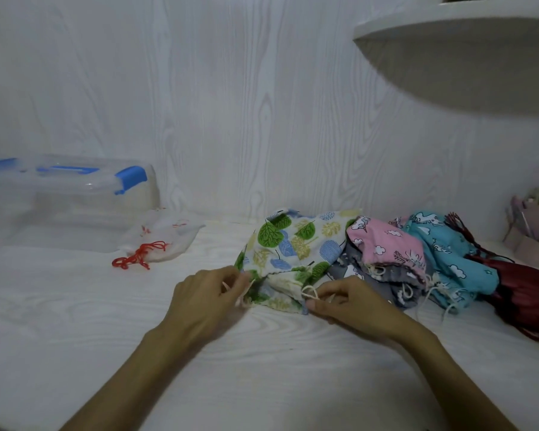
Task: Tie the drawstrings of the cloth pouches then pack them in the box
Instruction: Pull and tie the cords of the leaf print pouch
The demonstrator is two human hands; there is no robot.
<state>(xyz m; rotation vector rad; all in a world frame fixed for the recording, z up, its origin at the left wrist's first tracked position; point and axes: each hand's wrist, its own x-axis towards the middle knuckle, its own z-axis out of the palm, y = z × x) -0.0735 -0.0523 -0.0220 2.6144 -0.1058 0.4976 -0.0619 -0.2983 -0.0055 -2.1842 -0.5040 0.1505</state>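
A leaf-print cloth pouch (pixel 293 244) lies on the white table (pixel 262 368), its mouth toward me. My left hand (pixel 203 297) pinches the cream drawstring at the mouth's left side. My right hand (pixel 346 303) pinches the drawstring loop (pixel 310 292) at the right side. Right of it lies a heap of pouches: pink (pixel 386 244), grey (pixel 383 281), blue (pixel 445 256) and dark red (pixel 529 293). A white pouch with a red drawstring (pixel 159 241) lies at the left, in front of the clear plastic box with blue clasps (pixel 66 197).
A white wood-grain wall stands behind the table. A curved white shelf (pixel 464 57) juts out at the upper right. A pinkish holder with small items (pixel 532 225) sits at the far right edge.
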